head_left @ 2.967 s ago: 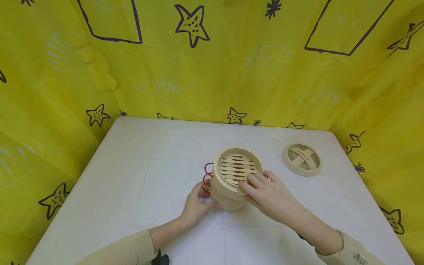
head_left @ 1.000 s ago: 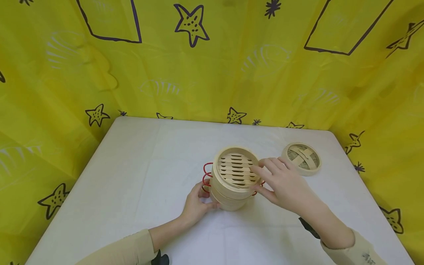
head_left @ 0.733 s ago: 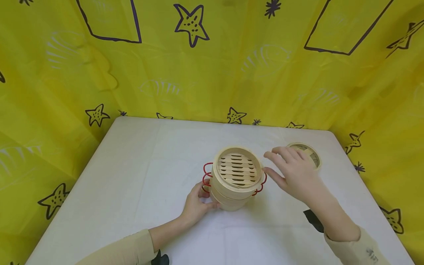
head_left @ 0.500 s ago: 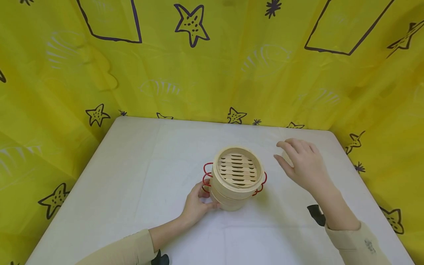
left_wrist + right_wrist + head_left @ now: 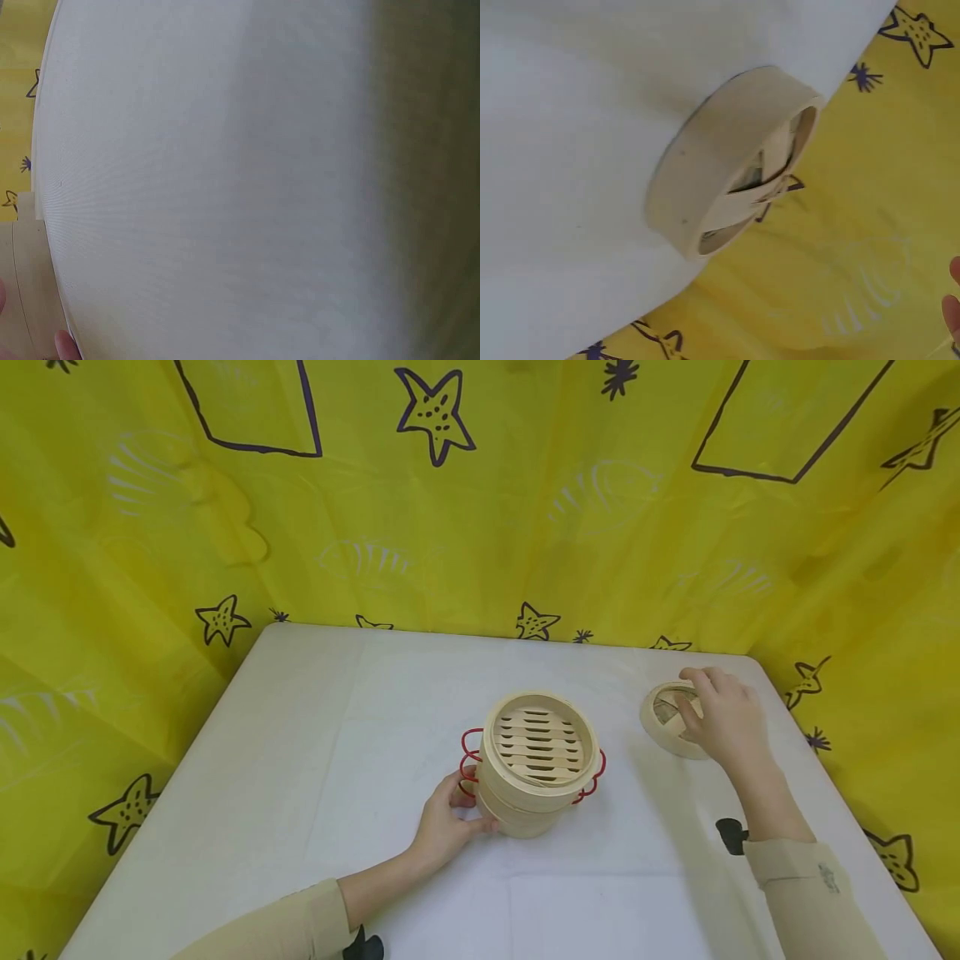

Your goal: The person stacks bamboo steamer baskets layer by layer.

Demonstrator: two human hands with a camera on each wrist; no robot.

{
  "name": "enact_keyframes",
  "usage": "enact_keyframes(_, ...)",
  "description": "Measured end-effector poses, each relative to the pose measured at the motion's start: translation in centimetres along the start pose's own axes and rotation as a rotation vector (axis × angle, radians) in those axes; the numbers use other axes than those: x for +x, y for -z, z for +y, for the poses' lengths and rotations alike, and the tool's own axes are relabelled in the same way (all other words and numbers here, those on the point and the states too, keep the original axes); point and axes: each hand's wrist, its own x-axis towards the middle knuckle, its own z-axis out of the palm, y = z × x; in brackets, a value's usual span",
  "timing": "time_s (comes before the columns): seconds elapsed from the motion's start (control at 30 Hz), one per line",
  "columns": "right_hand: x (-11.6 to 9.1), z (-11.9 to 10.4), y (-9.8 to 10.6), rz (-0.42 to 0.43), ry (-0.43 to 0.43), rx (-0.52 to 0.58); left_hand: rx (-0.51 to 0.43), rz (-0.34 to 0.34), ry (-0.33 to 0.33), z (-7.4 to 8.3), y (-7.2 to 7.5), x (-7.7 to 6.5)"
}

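Note:
A bamboo steamer (image 5: 517,792) with stacked round tiers stands in the middle of the table, its slatted floor showing at the top. Red cord loops stick out on both sides. My left hand (image 5: 441,828) holds the steamer's lower left side, thumb at the front and fingers by the loops. In the left wrist view, the steamer's wall (image 5: 36,289) and a fingertip (image 5: 66,345) show at the lower left. Over the round bamboo lid (image 5: 663,733) hovers my right hand (image 5: 726,717), fingers spread. The right wrist view shows the lid (image 5: 705,154) apart from the fingertips.
A white cloth covers the table (image 5: 390,710). Yellow curtains (image 5: 480,510) with starfish drawings hang behind and along both sides. Dark straps (image 5: 731,836) show by the wrists.
My right hand has left the steamer's right rim and moved right and back, to above the lid. The left hand, the steamer and the lid have stayed in place.

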Motion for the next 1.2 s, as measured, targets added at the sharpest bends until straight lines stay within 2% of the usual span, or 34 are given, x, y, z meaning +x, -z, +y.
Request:
enact_keyframes(0.27, -0.6, 3.8, -1.8, -0.073, -0.14, 0.003, -0.004, -0.002, -0.006, -0.1, 0.0, 0.0)
enact_keyframes(0.53, -1.0, 5.6, -2.7, -0.175, -0.251, 0.018, -0.006, -0.004, 0.005, -0.1, 0.0, 0.0)
enact_keyframes(1.0, -0.6, 6.9, -5.3, -0.339, -0.319, -0.021, -0.009, 0.0, 0.016, 0.0, 0.0, 0.0)
enact_keyframes(1.1, -0.4, 6.9, -5.6, -0.381, -0.331, -0.039, -0.016, 0.002, 0.018, -0.3, -0.1, 0.1)
enact_keyframes(1.2, -0.3, 6.9, -5.8, -0.412, -0.335, -0.056, -0.013, 0.004, 0.016, -1.5, -0.4, 0.4)
